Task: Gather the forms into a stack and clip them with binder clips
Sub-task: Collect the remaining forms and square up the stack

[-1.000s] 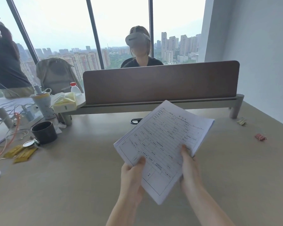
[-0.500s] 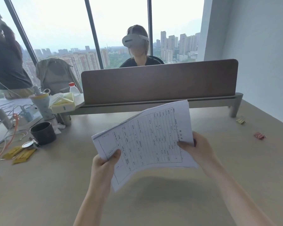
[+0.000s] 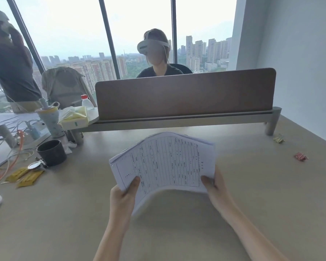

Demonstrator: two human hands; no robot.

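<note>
1. The stack of forms [image 3: 164, 164] is held above the desk [image 3: 64, 213], the left hand [image 3: 123, 199] pinching its near-left corner and the right hand [image 3: 214, 187] gripping its near-right edge
2. Over the last second the sheets have swung from a tilted diagonal to nearly square with the person, and now bow upward in the middle
3. That suggests the edges are being evened up (clipping not yet begun); the red binder clip [image 3: 300, 156] and yellow binder clip [image 3: 279, 138] lie well apart to the right

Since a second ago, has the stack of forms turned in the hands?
Yes. The stack of forms has swung anticlockwise: its long edges, earlier slanting toward the divider panel, now run roughly along it, held by the left hand and right hand.
</note>
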